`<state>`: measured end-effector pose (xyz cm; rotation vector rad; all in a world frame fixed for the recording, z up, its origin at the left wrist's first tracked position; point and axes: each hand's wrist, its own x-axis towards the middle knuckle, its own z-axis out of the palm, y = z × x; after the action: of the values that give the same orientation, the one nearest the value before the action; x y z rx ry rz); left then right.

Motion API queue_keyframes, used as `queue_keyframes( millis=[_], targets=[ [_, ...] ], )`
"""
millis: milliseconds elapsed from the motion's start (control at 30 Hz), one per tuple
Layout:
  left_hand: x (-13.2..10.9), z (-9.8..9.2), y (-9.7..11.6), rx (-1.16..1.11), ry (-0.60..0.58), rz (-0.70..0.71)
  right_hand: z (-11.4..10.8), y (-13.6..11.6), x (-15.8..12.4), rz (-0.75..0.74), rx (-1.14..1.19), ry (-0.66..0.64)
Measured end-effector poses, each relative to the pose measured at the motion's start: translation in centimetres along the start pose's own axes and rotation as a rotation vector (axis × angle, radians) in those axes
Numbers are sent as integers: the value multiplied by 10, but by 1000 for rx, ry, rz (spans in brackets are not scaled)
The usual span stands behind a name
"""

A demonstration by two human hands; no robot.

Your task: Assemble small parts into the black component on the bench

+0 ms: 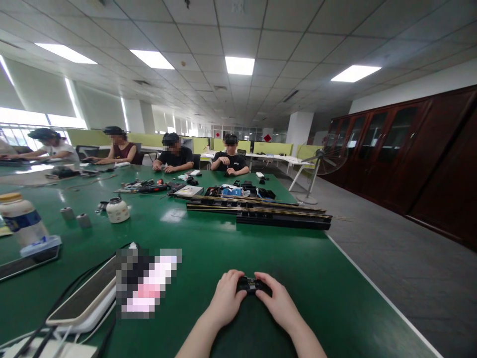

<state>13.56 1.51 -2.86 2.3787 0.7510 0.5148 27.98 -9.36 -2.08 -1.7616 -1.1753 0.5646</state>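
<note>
Pinching a small black electronic part point(250, 285) between both hands here — left hand point(228, 297) curled round one end, right hand point(276, 300) round the other, thumbs on the near side, index fingers on the far side. It's right in front of me over the near stretch of the green table point(208, 251). Can't tell if its underside touches the top. There's some lighter detail in its middle, too small to make out.

If you're doing fiddly stuff like this, I'd say light, even pressure from both sides, middle uncovered so you can see it, and stay low over the table so a dropped piece doesn't travel far. Gripping harder would probably just twist it.

Containers: the squat white jar point(118, 211) off to the left is upright with a dark top, could be a cap or an open mouth, and I can't see what's in it. Further left is a bottle with a yellowish cap point(11, 197) on and a blue band round it; contents unclear. Past the black channel rails point(283, 223) there's what looks like a black parts tray point(269, 193) — jumbled bits, a blue packet point(231, 192) among them.
</note>
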Motion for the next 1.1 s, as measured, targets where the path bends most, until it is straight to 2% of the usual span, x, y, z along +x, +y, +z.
queue_keyframes(
  millis=[333, 800, 1100],
  targets=[
    [1, -5, 2, -32, -16, -9, 1, -6, -1, -6, -73, 39],
    [2, -1, -2, -29, -12, -37, 1, -7, -5, 3, -177, 151],
    [0, -3, 4, 22, -13, -32, -1, -9, -5, 13, -150, 137]
  ],
)
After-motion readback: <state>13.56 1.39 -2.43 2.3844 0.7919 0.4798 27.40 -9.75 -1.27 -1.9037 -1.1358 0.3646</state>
